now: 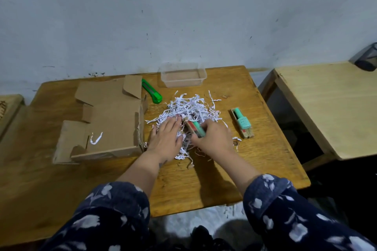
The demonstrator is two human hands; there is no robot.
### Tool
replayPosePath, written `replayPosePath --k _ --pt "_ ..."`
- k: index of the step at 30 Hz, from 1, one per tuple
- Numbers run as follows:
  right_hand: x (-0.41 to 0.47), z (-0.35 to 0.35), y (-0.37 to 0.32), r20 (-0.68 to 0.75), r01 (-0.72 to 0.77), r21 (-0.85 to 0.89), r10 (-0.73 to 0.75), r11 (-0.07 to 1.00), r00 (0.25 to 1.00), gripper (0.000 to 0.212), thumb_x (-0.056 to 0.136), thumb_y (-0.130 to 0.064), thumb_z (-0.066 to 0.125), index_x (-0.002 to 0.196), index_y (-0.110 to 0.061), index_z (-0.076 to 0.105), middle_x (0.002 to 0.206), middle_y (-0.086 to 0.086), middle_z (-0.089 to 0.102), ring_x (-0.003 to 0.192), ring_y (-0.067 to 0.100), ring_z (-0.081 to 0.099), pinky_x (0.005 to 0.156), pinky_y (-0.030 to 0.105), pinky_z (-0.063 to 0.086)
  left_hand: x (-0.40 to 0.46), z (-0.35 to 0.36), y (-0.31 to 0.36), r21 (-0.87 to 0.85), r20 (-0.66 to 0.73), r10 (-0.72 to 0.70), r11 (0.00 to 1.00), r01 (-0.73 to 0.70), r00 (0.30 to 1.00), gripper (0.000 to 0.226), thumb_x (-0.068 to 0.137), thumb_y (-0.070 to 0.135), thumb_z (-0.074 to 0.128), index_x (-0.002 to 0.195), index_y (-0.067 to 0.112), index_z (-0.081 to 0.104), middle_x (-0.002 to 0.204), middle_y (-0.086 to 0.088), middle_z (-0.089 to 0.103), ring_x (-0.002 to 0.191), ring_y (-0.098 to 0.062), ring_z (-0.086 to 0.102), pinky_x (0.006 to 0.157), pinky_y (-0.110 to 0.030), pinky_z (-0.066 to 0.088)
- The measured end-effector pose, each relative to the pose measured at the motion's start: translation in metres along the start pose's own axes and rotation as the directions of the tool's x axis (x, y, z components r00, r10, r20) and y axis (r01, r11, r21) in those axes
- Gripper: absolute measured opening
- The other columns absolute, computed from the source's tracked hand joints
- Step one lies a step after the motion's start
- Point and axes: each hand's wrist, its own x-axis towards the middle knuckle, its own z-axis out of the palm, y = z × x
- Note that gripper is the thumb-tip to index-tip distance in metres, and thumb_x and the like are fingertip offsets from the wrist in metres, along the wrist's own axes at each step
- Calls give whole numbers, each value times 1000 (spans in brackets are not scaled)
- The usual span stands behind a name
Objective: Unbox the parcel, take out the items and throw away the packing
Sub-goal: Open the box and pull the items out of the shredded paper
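Sleeves [114,210], dark with a pale print, are filling the near edge, both forearms reaching far over the table [204,179]. Left hand [166,137] is lying flat, fingers straight, pressing on the near left part of the shred [189,108]. Right hand [214,138] is curling its fingers round a small boxed item [193,127] with a green cap, half sunk in the shred. Its long axis is running from far left to near right, the near end lying under the right fingers, so the right hand is the nearer and already on it. A lift up and to the right would appear to free it. A second item [242,122] is lying clear on the table, right of the heap. An opened box [106,120] is sitting left, a cutter [152,93] and tub [183,75] farther off. Shred is not yet binned.
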Motion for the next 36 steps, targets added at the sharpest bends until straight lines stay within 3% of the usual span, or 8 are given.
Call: replayPosePath --k 5,12,14,16,20,24,31,36 --pt "4 -28 15 88 -40 66 35 997 996 37 76 -37 70 102 -20 51 96 2 68 84 25 65 70 35 51 8 -3 9 64 84 27 997 -33 996 55 102 40 23 153 25 10 161 10 -1 148 -12 -6 116 -57 2" --pt "13 -67 47 107 -102 274 75 956 991 41 73 -1 71 100 -22 48 110 4 57 94 26 62 75 46 58 12 1 17 130 118 7 991 -22 993 54 102 43 21 151 23 19 161 10 2 148 -13 -8 114 -58 1" --pt "14 -76 56 66 -96 309 79 946 995 47 74 2 70 108 -23 50 120 4 51 108 26 56 87 45 54 10 1 19 110 52 10 994 -16 999 52 101 41 24 150 22 23 161 8 10 148 -13 -2 115 -58 -3" --pt "14 -82 62 55 -103 356 90 929 994 50 77 4 66 117 -22 53 124 2 46 117 25 49 95 44 51 7 2 24 67 -130 38 997 -30 991 48 95 37 33 142 25 37 153 4 30 145 -16 15 114 -59 -6" --pt "11 -83 67 60 -92 377 75 922 995 47 79 5 65 118 -22 59 122 -3 46 115 19 47 96 39 49 14 -6 40 22 -419 135 990 -139 898 44 83 35 47 125 26 47 132 -1 44 132 -23 34 116 -58 3" --pt "8 -75 64 85 -74 431 42 900 996 44 74 5 70 105 -26 62 121 -3 50 109 17 51 86 33 53 30 -16 53 45 -333 260 964 -260 906 59 92 40 53 146 32 30 151 1 33 143 -21 21 119 -51 6" --pt "8 -68 72 65 -87 398 67 913 996 47 70 -7 79 108 -27 59 115 -3 58 96 16 57 71 30 53 41 -14 63 -44 -369 196 973 -227 909 31 96 32 50 126 32 59 125 10 62 122 -14 48 110 -39 22" --pt "22 -72 96 -79 -206 310 241 928 967 47 77 -15 76 118 -26 54 120 2 61 98 16 59 68 27 50 43 -3 56 62 -322 170 985 -158 931 33 92 35 53 125 35 56 127 6 51 123 -19 40 103 -39 27"
